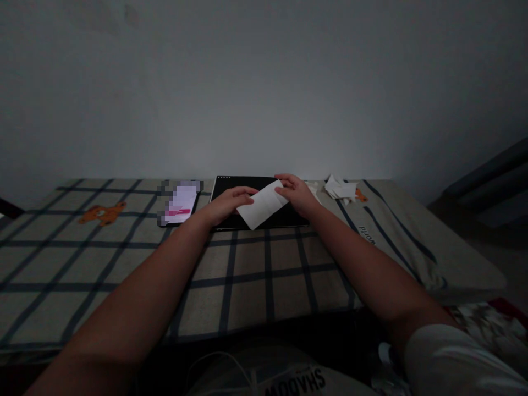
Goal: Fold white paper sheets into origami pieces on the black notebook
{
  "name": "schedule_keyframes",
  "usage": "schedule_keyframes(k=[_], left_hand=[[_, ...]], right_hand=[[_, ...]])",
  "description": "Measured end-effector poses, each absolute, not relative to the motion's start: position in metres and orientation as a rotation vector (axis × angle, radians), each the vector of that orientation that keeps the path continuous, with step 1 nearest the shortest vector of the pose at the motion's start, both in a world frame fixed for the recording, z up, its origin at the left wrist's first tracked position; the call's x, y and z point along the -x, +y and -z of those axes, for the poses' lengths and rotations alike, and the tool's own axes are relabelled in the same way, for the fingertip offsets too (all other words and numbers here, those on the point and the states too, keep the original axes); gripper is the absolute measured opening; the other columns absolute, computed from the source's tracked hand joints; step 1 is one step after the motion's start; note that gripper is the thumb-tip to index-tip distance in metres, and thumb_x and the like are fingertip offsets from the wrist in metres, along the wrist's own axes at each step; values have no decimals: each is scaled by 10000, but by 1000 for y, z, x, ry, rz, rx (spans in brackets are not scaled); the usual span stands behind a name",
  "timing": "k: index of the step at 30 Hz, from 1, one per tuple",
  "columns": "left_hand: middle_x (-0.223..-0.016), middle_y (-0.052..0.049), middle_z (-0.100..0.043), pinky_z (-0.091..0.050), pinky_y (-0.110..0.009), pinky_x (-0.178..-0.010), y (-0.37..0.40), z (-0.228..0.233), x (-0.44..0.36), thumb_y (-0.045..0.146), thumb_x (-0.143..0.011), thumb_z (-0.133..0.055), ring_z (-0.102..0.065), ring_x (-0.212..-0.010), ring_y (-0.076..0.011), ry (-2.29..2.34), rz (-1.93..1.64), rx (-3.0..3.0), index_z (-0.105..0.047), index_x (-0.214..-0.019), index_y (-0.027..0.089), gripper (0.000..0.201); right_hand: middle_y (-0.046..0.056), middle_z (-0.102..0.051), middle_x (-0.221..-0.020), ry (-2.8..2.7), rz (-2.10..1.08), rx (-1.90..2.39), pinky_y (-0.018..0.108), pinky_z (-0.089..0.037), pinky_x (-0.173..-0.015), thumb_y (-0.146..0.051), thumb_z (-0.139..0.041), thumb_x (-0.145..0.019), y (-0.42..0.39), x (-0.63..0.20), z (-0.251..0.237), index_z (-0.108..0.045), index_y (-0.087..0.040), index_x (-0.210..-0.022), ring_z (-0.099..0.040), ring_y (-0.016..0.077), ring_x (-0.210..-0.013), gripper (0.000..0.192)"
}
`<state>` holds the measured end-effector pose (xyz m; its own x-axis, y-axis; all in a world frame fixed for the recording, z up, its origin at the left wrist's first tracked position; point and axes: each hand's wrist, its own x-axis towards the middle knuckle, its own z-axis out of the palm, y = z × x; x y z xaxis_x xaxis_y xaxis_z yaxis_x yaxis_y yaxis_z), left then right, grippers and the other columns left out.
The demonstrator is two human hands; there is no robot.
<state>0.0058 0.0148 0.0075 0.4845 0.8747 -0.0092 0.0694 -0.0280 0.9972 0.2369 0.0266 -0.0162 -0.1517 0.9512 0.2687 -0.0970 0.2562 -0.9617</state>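
Head view: you've got the white paper [264, 204] up over the flat black panel [235, 186], near the back edge of the table [284, 252]. Your left hand [223, 208] pinches its left end, and your right hand [297, 193] pinches its upper right end, thumb on top. Checked cloth runs from the panel's near edge to the table's front edge. The phone [181, 203] lies just left of the panel; white paper scraps [340, 190] sit at the back edge, beyond your right hand.

Dim light here: blue-striped tablecloth [249, 297], bear print [103, 214] toward the back left corner, grey wall [256, 88] behind.

Lettering now: "World" [367, 235] reads upside down on the cloth, "SHADOW" upside down across your shirt [295, 382]. The phone's lit screen is pixelated.
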Motion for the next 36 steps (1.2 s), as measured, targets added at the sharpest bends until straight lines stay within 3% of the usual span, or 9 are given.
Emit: schedule_keyframes(k=[4,10,17,23,28,36], left_hand=[[-883,-80,-717,-460,-262,-606,9,-7,-12,450,-743,-678,-635,-729,-181,975,-739,-1472,-741,-947,170,352],[-742,-58,-704,-411,-252,-541,7,-2,-17,461,-688,-735,-587,-612,-157,1116,-820,-1535,-742,-829,162,330],[-848,-74,-719,-434,-263,-622,16,6,-17,516,-666,-735,-590,-702,-167,1157,-1247,-1400,-735,-859,133,430],[-777,-60,-688,-452,-265,-612,17,10,-19,473,-653,-751,-587,-681,-162,1084,-1190,-1325,-714,-772,137,359],[-768,-37,-665,-460,-239,-603,15,6,-19,460,-683,-744,-578,-673,-132,1037,-1173,-1299,-701,-813,145,344],[-671,-22,-613,-495,-252,-571,16,7,-19,370,-675,-728,-569,-608,-125,1021,-1159,-1274,-639,-683,137,249]], right_hand=[[14,-676,-893,-1476,-1196,852,306,-480,-755,-269,-744,-652,17,-230,10,-605,-207,-1112,-624,162,-809,485],[11,-686,-865,-1433,-1181,889,294,-517,-717,-270,-764,-657,13,-223,8,-606,-207,-1106,-628,153,-772,480],[29,-688,-810,-1262,-1380,993,214,-522,-596,-337,-673,-811,14,-221,8,-653,-173,-965,-627,98,-668,227],[26,-676,-706,-1276,-1357,1031,242,-531,-642,-289,-705,-783,13,-219,11,-670,-148,-797,-629,107,-651,145],[16,-646,-650,-1301,-1343,1037,271,-513,-613,-326,-730,-748,13,-221,10,-660,-150,-730,-587,108,-595,190],[-2,-656,-635,-1328,-1279,1057,253,-488,-577,-376,-720,-713,14,-220,13,-684,-152,-748,-575,100,-572,229]])
